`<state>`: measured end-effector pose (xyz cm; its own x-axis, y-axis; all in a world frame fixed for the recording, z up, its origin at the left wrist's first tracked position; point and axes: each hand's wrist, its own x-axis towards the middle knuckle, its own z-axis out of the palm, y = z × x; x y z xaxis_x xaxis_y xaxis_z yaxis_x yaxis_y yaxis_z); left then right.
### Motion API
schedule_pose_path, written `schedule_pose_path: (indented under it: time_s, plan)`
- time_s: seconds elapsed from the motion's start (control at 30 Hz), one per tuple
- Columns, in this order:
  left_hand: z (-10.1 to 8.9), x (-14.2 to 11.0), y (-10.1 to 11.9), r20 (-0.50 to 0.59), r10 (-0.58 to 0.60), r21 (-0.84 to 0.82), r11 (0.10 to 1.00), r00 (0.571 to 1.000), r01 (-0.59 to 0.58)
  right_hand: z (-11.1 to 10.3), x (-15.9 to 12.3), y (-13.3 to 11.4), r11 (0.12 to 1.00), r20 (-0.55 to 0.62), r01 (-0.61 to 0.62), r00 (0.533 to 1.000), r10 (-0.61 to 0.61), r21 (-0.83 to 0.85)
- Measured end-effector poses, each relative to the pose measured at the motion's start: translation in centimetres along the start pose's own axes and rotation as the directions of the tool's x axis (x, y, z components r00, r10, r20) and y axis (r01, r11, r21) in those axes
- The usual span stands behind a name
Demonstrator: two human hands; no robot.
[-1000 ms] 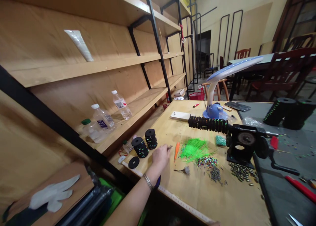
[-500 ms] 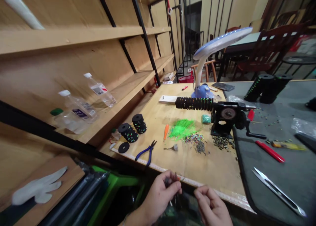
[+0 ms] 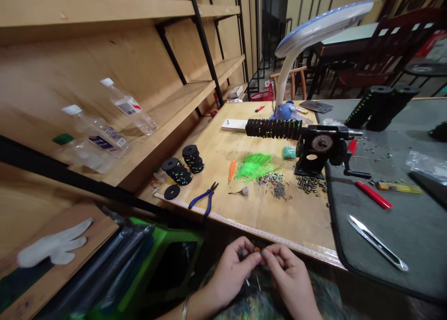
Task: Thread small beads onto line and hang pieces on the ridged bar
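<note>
My left hand [image 3: 233,269] is closed in a pinch around a small dark piece with an orange bit [image 3: 257,249], just off the table's near edge. My right hand [image 3: 290,272] meets it there, thumb and forefinger pinched together; what lies between those fingertips is too small to make out. Thin pale strands [image 3: 259,282] hang below the fingers. Beyond the hands on the wooden table lie blue-handled pliers [image 3: 206,200], a small brush-like tuft [image 3: 242,191], an orange-handled tool [image 3: 232,170], bright green strands [image 3: 254,165], mixed beads [image 3: 268,179] and small grey pieces [image 3: 279,191].
A black hand-cranked winder [image 3: 319,145] holds a row of black foam spools [image 3: 274,128]. A blue-white lamp [image 3: 288,68] rises behind it. Foam spools [image 3: 177,171] stand left. Silver snips [image 3: 379,243] and a red stick [image 3: 373,195] lie on the grey mat [image 3: 377,273].
My right hand has moved left, and its fingertips now meet those of my left hand. The camera view has tilted down, so the table sits higher.
</note>
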<state>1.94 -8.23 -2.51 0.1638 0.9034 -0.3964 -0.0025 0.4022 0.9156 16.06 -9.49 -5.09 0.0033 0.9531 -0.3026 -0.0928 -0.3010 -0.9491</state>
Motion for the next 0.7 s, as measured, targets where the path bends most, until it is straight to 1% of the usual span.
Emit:
schedule_pose_path:
  time_s: [0.17, 0.43, 0.6, 0.7]
  plan:
    - [0.07, 0.14, 0.02, 0.084, -0.061, -0.066, 0.996, 0.995, 0.066, 0.06, 0.23, -0.26, 0.994, 0.016, -0.077, 0.997, 0.077, 0.077]
    - [0.10, 0.31, -0.20, 0.083, -0.063, -0.037, 0.997, 0.995, 0.066, 0.19, 0.39, 0.14, 0.991, 0.029, -0.106, 0.994, 0.104, 0.076]
    - [0.36, 0.55, -0.47, 0.131, -0.097, -0.167, 0.979, 0.987, 0.119, 0.26, 0.46, 0.32, 0.984, 0.030, -0.129, 0.992, 0.126, 0.121]
    - [0.50, 0.68, -0.65, 0.126, -0.106, -0.217, 0.967, 0.986, 0.132, 0.35, 0.52, 0.41, 0.976, 0.011, -0.151, 0.989, 0.151, 0.155]
